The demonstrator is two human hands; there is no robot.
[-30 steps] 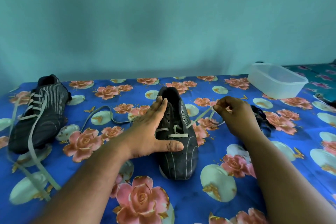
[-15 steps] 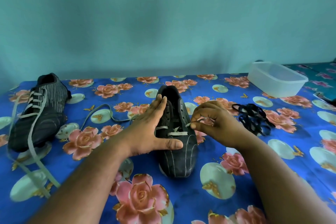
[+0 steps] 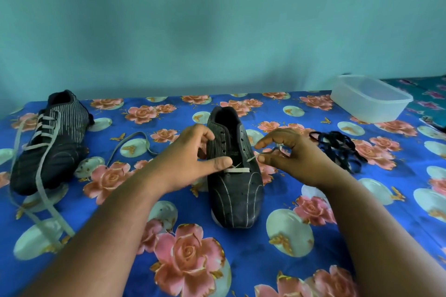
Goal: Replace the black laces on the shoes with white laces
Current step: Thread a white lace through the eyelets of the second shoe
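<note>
At centre frame a black shoe (image 3: 235, 176) is being relaced on the floral counter (image 3: 277, 260) — the white lace (image 3: 237, 170) is pinched by both the left hand (image 3: 193, 159) and right hand (image 3: 293, 159), with the next eyelet pair judged due — removed black laces (image 3: 337, 147) lie at right.

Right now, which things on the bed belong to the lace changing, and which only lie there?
Belong to the job:
- black striped shoe in the middle
- flat white lace in its lowest eyelets
- second black shoe, laced white
- heap of black laces
- left hand, right hand

Only lying there:
- clear plastic tub
- blue flowered sheet
</note>
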